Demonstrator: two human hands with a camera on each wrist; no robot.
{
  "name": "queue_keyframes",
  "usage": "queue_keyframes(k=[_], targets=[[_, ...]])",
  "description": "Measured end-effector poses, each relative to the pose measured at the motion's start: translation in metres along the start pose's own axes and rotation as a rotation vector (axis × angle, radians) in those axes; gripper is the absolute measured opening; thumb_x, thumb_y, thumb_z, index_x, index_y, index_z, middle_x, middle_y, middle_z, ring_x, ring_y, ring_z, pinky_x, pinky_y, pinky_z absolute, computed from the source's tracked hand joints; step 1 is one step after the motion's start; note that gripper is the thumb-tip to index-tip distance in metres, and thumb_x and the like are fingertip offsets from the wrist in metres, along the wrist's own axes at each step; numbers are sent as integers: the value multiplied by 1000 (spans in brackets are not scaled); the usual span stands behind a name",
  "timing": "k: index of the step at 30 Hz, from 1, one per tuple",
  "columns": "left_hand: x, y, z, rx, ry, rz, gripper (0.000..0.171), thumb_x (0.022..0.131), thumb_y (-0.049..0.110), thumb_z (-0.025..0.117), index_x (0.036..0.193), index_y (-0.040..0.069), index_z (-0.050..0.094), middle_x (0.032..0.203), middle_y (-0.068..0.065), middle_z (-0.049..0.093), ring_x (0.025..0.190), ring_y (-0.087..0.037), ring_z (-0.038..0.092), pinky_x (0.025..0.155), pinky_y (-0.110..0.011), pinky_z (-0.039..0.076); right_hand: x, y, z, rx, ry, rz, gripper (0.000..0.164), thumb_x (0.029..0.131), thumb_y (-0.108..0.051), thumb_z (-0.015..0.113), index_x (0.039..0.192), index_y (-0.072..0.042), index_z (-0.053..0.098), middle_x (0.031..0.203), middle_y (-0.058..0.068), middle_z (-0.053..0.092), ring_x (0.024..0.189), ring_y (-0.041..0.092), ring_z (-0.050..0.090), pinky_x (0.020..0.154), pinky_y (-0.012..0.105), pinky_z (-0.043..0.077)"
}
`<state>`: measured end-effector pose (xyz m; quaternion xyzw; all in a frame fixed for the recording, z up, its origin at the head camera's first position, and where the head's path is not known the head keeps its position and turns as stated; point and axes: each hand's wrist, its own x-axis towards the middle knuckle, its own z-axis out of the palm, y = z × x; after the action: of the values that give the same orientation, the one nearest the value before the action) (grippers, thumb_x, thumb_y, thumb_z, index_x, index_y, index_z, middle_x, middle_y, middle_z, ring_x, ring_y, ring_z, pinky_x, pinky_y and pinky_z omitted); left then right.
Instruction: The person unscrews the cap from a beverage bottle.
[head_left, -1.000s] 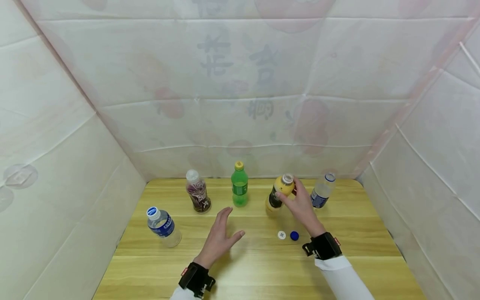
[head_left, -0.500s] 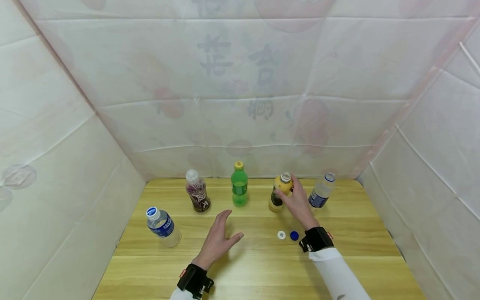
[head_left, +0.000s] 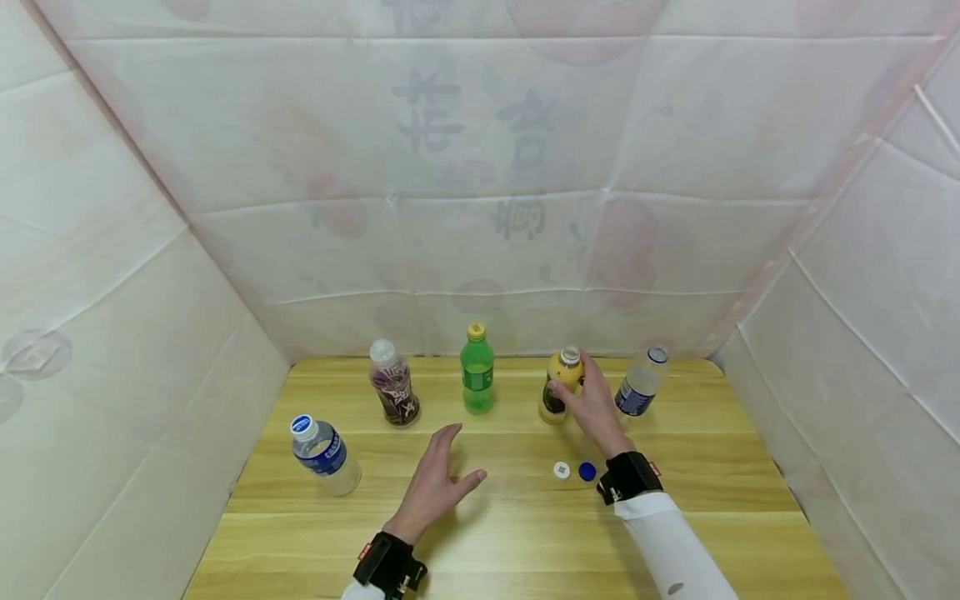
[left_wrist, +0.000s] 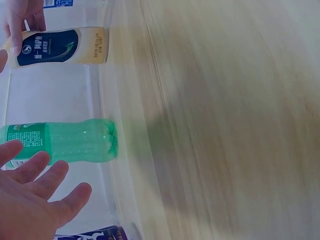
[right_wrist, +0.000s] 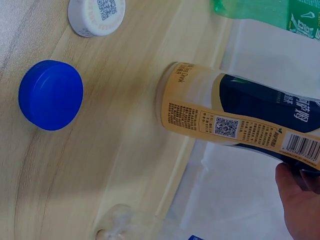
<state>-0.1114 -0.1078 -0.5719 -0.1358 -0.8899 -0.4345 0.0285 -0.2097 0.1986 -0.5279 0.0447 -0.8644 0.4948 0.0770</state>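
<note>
My right hand [head_left: 597, 408] grips a yellow milk tea bottle [head_left: 564, 369] with a dark label, thumb on one side and fingers on the other. The bottle stands upright at the back right, its mouth uncapped. In the right wrist view its base [right_wrist: 172, 97] is at the tabletop. My left hand [head_left: 433, 492] hovers over the middle of the table with fingers spread, holding nothing. A green soda bottle [head_left: 477, 375] with a yellow cap stands beyond it. On the table before the milk tea lie a white cap [head_left: 562, 471] and a blue cap [head_left: 587, 472].
An uncapped clear bottle [head_left: 637, 387] with a blue label stands right of the milk tea. At left are a dark purple drink bottle [head_left: 396, 392] and a white-capped water bottle [head_left: 326, 454]. Pale cloth walls [head_left: 480, 250] enclose the wooden table [head_left: 495, 550].
The milk tea bottle has shifted slightly back and become more upright, with my right hand still around it. My right forearm has moved a little left. The left hand has hardly moved.
</note>
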Motion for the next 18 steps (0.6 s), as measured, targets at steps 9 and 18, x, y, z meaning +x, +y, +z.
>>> queue_keyframes(k=[9, 18], targets=[[-1, 0, -1, 13, 18, 4, 88, 88, 41, 81, 154, 1, 39, 155, -23, 43, 138, -42, 47, 111, -58, 42, 3, 1, 1, -21, 5, -21, 84, 97, -31, 76, 160, -1, 28, 151, 25, 44, 135, 41, 49, 110, 54, 45], [-4, -2, 1, 0, 11, -12, 89, 89, 43, 80, 155, 1, 38, 155, -23, 42, 139, -41, 46, 113, -58, 41, 3, 0, -1, -49, -15, 31, 95, 96, -35, 76, 164, -3, 18, 158, 28, 38, 139, 44, 46, 111, 56, 44]])
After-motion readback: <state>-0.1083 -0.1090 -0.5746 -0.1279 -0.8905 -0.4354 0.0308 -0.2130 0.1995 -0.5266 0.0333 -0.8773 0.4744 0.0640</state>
